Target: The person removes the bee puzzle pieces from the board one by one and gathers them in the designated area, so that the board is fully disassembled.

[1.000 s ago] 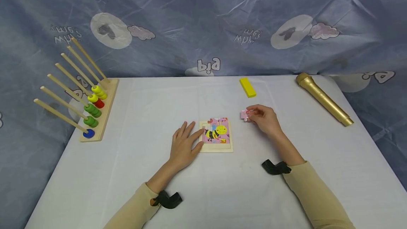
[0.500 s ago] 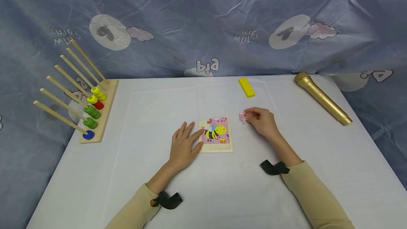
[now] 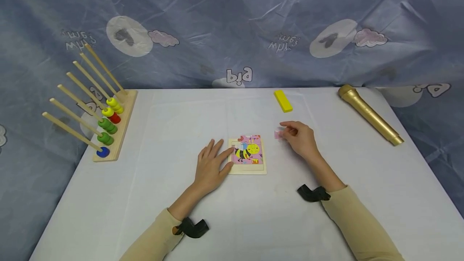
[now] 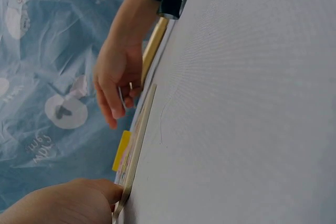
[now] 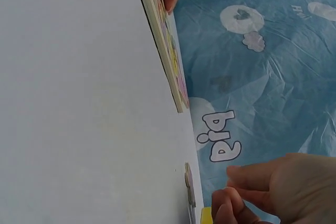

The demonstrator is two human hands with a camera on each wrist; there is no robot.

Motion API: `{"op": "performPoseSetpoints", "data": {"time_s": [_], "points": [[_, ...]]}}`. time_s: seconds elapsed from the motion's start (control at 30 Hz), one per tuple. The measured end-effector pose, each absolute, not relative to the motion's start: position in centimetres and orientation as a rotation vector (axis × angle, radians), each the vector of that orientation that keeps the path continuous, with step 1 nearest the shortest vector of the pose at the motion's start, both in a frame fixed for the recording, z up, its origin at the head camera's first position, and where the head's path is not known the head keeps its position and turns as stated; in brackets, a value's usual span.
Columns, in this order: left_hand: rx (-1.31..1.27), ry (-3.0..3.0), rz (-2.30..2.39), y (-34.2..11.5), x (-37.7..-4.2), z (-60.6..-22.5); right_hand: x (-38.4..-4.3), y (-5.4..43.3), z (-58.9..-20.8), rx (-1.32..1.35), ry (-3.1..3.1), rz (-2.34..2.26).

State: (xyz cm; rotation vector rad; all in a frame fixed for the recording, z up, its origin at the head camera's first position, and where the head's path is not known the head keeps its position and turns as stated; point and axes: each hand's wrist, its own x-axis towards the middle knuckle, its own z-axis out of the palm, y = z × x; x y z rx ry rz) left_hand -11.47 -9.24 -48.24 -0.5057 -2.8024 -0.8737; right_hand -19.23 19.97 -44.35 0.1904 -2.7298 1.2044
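Observation:
A square wooden jigsaw puzzle (image 3: 247,169) with a bee picture lies flat at the table's middle. My left hand (image 3: 211,169) is spread beside it, its index finger and thumb touching the left edge. To the puzzle's right, my right hand (image 3: 300,137) hovers with bent fingers over a small pink puzzle piece (image 3: 278,134). In the right wrist view, a thin puzzle piece (image 5: 189,184) lies at table level, apart from the visible fingers (image 5: 252,177). Whether the right fingertips pinch anything is hidden. In the left wrist view, the left thumb meets the puzzle's edge (image 4: 137,145).
A yellow block (image 3: 283,100) lies near the back edge. The gold microphone (image 3: 369,114) lies at the right. At the left stands a wooden peg abacus (image 3: 125,120) with coloured beads. A blue patterned cloth (image 3: 203,27) hangs behind the white table (image 3: 181,124).
My right hand has shifted only slightly, and less of the red on the pink piece shows. My left hand stays at the puzzle's left edge.

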Motion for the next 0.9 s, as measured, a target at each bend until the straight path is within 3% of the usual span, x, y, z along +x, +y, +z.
{"op": "performPoseSetpoints", "data": {"time_s": [0.9], "points": [[-0.512,-2.795,-0.853,-9.4,-11.5,-48.4,-18.8,11.4,-43.7,0.453,-2.763,1.308]]}}
